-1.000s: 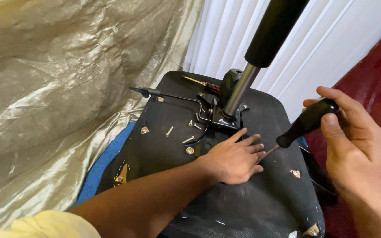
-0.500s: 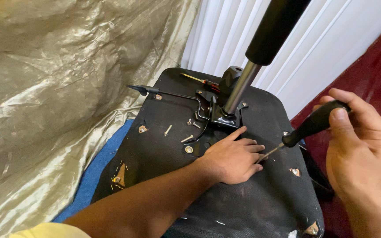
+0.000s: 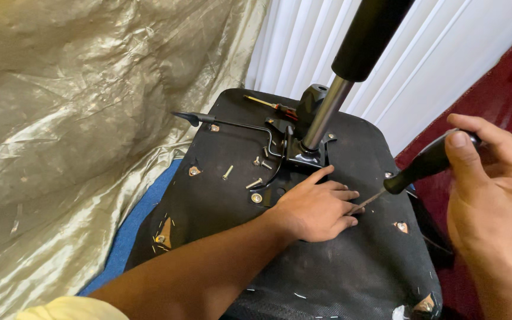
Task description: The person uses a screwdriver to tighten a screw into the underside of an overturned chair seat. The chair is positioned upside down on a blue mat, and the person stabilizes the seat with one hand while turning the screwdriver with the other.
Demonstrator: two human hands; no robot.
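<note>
An upturned black office chair seat (image 3: 339, 278) fills the middle, its gas cylinder (image 3: 351, 65) rising from a metal mechanism plate (image 3: 300, 155). My left hand (image 3: 318, 207) lies flat on the seat underside just below that plate, fingers spread and pointing right. My right hand (image 3: 493, 184) grips the black handle of a screwdriver (image 3: 422, 166); its thin shaft slants down-left and its tip (image 3: 360, 206) meets the seat at my left fingertips. A bent black adjustment lever (image 3: 226, 123) sticks out to the left of the mechanism.
Several loose screws (image 3: 250, 175) lie on the seat left of the mechanism. A second screwdriver with a red and yellow handle (image 3: 271, 105) rests near the seat's far edge. Crinkled gold plastic sheeting (image 3: 78, 118) covers the left; white panelling (image 3: 445, 53) and a dark red surface (image 3: 505, 101) stand behind.
My right hand has tilted the screwdriver handle up and to the right while the tip stayed at my left fingertips. My left hand has kept its place on the seat.
</note>
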